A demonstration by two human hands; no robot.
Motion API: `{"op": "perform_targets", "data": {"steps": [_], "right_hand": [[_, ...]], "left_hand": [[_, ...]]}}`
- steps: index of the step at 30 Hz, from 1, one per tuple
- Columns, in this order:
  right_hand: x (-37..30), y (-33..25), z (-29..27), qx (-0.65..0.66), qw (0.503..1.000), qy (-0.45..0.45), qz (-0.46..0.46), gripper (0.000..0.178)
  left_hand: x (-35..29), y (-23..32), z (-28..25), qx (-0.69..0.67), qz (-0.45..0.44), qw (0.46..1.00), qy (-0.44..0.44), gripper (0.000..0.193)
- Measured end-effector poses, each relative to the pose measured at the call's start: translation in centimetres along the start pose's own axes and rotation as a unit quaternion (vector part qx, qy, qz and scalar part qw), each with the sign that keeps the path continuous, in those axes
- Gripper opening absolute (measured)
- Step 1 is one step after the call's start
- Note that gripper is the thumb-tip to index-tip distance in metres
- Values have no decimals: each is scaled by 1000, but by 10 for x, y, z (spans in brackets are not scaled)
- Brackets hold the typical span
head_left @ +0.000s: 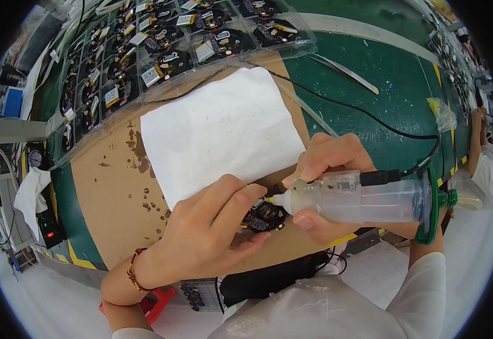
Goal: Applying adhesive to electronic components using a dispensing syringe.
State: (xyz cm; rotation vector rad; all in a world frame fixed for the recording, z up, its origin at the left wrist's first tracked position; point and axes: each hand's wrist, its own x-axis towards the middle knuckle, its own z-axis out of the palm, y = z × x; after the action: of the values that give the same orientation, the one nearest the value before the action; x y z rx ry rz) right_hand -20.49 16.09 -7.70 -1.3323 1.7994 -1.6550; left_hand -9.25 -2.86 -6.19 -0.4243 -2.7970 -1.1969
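Note:
My right hand (331, 164) is wrapped round a large translucent dispensing syringe (365, 198) with a green cap at its back end. Its narrow yellowish tip points left and meets a small round black circuit assembly (266, 217). My left hand (215, 217) grips that assembly by its edge, thumb below and fingers above, hiding much of it. A black cable (379, 177) runs along the syringe to its side. Just beyond both hands lies a white sheet of paper or cloth (224, 130), on brown cardboard (111, 192).
A clear compartment tray (308, 42) of similar round black assemblies stands at the far left. Metal tweezers (345, 74) rest on the green mat (393, 90). A crumpled plastic bag (443, 116) lies at right. A white cloth (31, 198) hangs over equipment at left. Another person's arm (476, 138) shows at far right.

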Motion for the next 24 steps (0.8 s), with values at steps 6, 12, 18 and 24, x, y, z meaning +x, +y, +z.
{"op": "perform_targets", "data": {"steps": [6,12,18,24], "right_hand": [[-2,4,2,-3,1000,14,-17,49],[-1,5,4,-7,999,28,-37,48],[0,5,2,-14,999,22,-46,48],[0,8,3,-13,997,36,-68,47]], "left_hand": [[0,-1,0,1,-3,1000,1,51],[0,0,0,1,-5,1000,0,50],[-1,0,0,4,-10,1000,-2,50],[-1,-1,1,-2,-8,1000,4,49]]}}
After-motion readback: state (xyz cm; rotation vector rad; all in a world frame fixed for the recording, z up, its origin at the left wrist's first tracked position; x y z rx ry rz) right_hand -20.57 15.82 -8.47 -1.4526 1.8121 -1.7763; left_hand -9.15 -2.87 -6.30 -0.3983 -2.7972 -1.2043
